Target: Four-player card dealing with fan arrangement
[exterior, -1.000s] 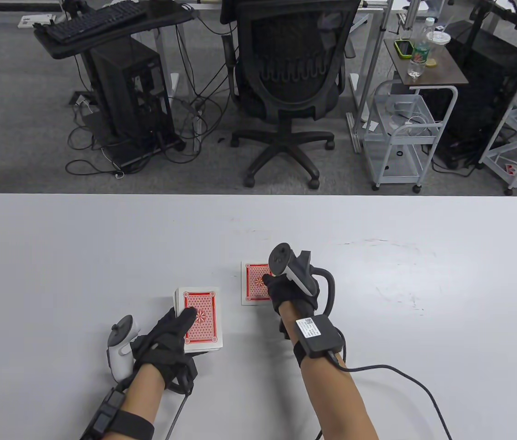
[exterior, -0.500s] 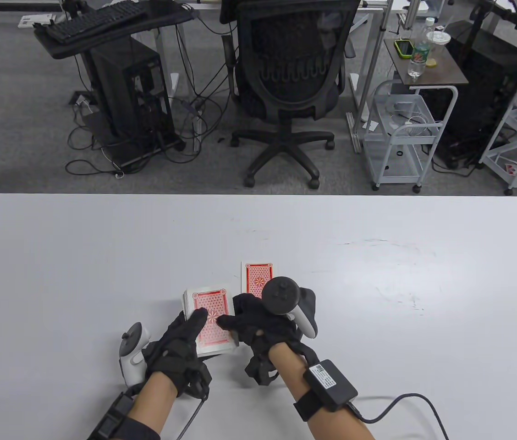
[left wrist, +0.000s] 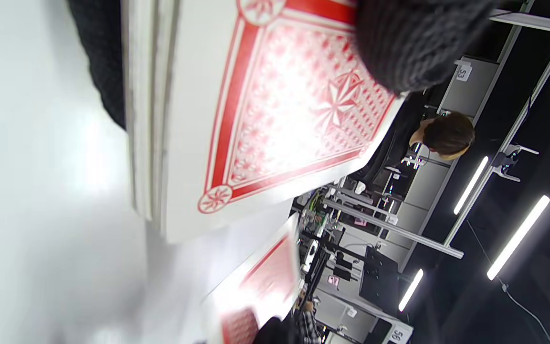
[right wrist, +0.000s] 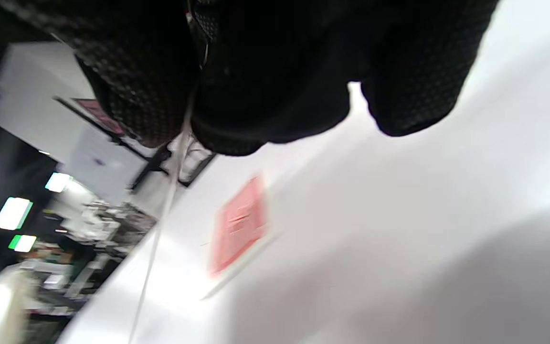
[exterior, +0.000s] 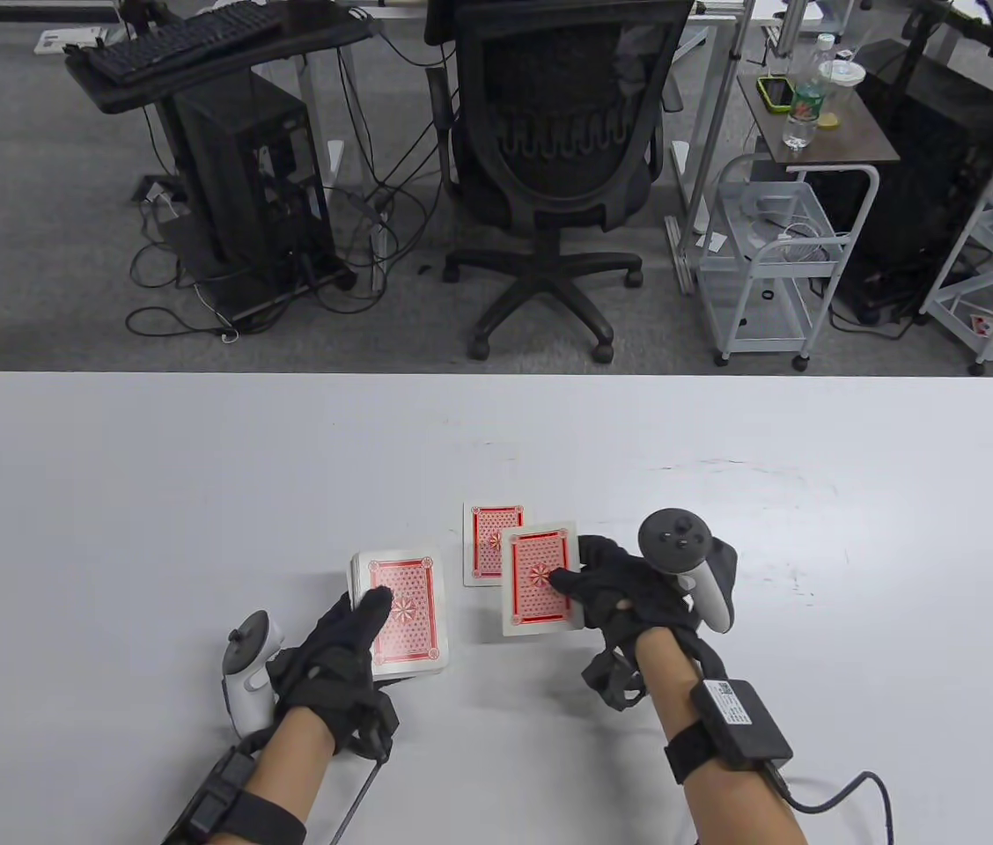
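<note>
The red-backed deck [exterior: 404, 612] lies face down in my left hand [exterior: 356, 629], whose thumb rests on the top card. In the left wrist view the deck [left wrist: 256, 110] fills the frame under the thumb [left wrist: 408, 43]. My right hand [exterior: 580, 585] pinches a single face-down card [exterior: 536, 581] by its right edge, just right of the deck. That card overlaps the near right corner of one dealt card [exterior: 489, 539], which lies face down on the white table [exterior: 197, 493]. The right wrist view shows gloved fingers [right wrist: 265, 86] above a blurred red card [right wrist: 239, 229] on the table.
An office chair [exterior: 558, 167] stands beyond the table's far edge, with desks, a computer tower [exterior: 250, 185] and a white cart [exterior: 778, 264] around it. Cables trail from both wrists across the near table edge.
My right hand left the dealt card, came back to the deck, took the top card and has carried it right. The left hand with the deck shifted slightly right.
</note>
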`<state>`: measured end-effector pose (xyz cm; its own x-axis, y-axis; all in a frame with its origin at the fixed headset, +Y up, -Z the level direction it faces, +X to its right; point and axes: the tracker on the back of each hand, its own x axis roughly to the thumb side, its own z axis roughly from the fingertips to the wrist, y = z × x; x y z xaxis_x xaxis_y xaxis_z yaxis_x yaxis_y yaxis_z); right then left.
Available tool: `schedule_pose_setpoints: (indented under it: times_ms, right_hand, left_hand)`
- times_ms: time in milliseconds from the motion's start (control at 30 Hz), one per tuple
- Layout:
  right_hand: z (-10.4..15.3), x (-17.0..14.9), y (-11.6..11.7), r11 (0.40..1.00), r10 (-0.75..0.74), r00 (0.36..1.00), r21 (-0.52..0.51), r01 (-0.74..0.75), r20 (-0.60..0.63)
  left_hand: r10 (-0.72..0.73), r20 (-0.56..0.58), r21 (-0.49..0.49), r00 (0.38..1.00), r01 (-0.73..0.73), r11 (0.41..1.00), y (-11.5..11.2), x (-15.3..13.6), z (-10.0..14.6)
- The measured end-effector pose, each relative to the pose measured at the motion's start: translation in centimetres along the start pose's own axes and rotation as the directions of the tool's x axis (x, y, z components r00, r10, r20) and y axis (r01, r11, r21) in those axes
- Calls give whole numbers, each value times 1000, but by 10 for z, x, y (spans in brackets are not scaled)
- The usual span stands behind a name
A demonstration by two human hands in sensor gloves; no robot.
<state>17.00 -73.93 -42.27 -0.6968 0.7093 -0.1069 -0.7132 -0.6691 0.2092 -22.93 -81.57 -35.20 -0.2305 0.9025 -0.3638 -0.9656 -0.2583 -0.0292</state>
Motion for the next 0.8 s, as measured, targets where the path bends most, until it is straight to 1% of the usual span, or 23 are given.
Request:
schedule_pose_setpoints:
  times_ms: [100,133,167,267,300,367,400,467,533,600,633,667,700,733,767,800]
  right_hand:
    - [-7,-15,-12,983,177,979,-36,-182,-102]
    - [-8,-20,-14,961,262,951,-42,-272,-162]
    - [-11,-23,-14,933,346,919,-37,-359,-190]
    - [-15,-29,-10,842,518,814,-12,-539,-263]
    - [-16,-31,-9,818,551,788,-12,-576,-274]
    - [-15,-33,-9,790,583,755,-5,-613,-301]
    - [-14,-33,-11,792,577,756,-14,-610,-308]
    - [-7,-27,-15,811,547,786,-50,-583,-288]
    - [3,-14,-16,852,491,841,-74,-518,-228]
    - [15,11,-9,929,348,931,-96,-359,-111]
    - [20,19,-5,948,300,952,-92,-304,-63]
    - [26,34,5,974,216,976,-74,-213,23]
    - [31,48,18,991,128,986,-40,-124,108]
    - [34,57,28,997,75,986,-7,-74,152]
    - [37,69,42,998,9,977,62,-23,214]
    - [41,80,56,993,-24,967,117,-6,254]
  left_hand:
    - [-4,-2,22,1000,4,1000,6,0,-2]
    - [-6,-5,29,1000,7,1000,8,0,-3]
    - [-8,-7,33,1000,9,999,10,0,-3]
    - [-14,-8,39,1000,14,999,11,0,-2]
    - [-16,-7,40,1000,16,999,11,0,-2]
    - [-21,-6,42,1000,22,999,11,-1,-3]
    - [-23,-4,43,1000,24,999,11,-1,-2]
    - [-27,3,42,1000,27,999,10,0,-2]
    - [-23,8,37,1000,22,999,7,1,0]
    - [-6,21,19,1000,6,1000,1,3,2]
    - [-1,24,10,1000,1,1000,-1,4,3]
    - [7,21,-10,1000,-7,1000,-5,4,5]
    - [15,20,-24,1000,-14,1000,-9,4,6]
    - [18,21,-33,1000,-18,999,-11,3,7]
    - [23,20,-48,1000,-22,999,-15,3,9]
    - [24,19,-64,1000,-23,998,-19,3,11]
